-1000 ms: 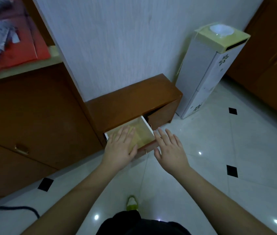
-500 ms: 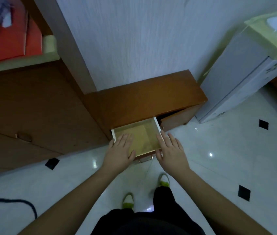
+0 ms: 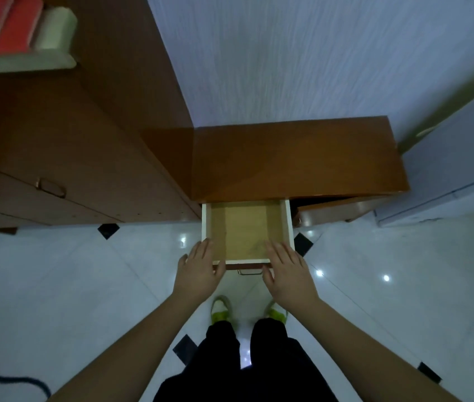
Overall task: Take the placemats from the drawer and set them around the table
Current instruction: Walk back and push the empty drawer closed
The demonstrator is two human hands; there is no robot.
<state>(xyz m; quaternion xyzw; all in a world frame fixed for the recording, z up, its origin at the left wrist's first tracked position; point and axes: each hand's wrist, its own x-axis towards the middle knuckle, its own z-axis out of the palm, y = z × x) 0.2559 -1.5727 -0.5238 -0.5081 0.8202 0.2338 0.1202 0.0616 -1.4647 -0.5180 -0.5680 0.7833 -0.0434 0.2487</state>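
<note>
A drawer (image 3: 247, 230) stands pulled out of a low wooden cabinet (image 3: 296, 158) toward the person, its long axis running from the cabinet front out to the viewer, its white rim (image 3: 288, 221) framing a yellowish inside. A pale, flat sheet, likely a placemat (image 3: 245, 227), lies on the drawer bottom, its long axis in line with the drawer's; the dim light makes it hard to tell from the drawer floor, and how many lie there cannot be told. A metal handle (image 3: 249, 272) shows under the drawer's near front edge.

The left hand (image 3: 199, 272) hangs palm down over the drawer's near left corner, fingers (image 3: 205, 250) straight and close together, holding nothing; whether it touches the rim is unclear. The right hand (image 3: 288, 271) hangs palm down over the near right corner, its fingers slightly spread and reaching over the front edge into the drawer, also holding nothing.

Below, the person's dark trousers and two green-and-white shoes (image 3: 221, 310) stand on a white tiled floor (image 3: 389, 285) with small black diamond insets. A taller wooden cupboard (image 3: 56, 158) stands to the left.
</note>
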